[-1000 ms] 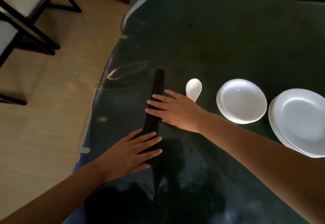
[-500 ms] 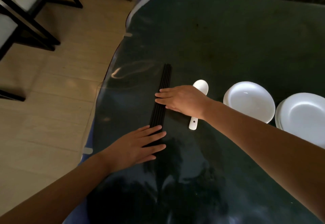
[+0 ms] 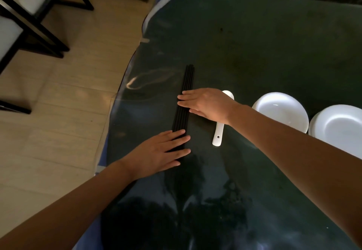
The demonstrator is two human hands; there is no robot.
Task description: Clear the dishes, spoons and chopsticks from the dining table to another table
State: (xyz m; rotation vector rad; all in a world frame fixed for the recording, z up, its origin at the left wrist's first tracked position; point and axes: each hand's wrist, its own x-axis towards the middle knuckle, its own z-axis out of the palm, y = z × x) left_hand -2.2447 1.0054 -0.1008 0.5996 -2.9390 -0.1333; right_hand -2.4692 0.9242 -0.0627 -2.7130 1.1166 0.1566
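A bundle of several black chopsticks (image 3: 187,82) lies lengthwise on the dark glass-topped table (image 3: 254,44). My left hand (image 3: 160,154) lies flat on the bundle's near end, fingers spread. My right hand (image 3: 205,103) rests flat across its middle, fingertips on the sticks. Just right of the chopsticks lies a white ceramic spoon (image 3: 218,137), its bowl partly hidden under my right wrist. Farther right sit a stack of small white dishes (image 3: 280,111) and a stack of larger white plates (image 3: 340,126), cut off by the frame edge.
The table's left edge curves close to the chopsticks, with tiled floor (image 3: 58,112) beyond it. Black-framed chairs with white seats (image 3: 29,10) stand at the top left. A dark wall base runs along the far side.
My right hand has slid from the near middle of the bundle farther up the sticks and uncovered the spoon's handle. My left hand stays on the near end. The camera has shifted slightly.
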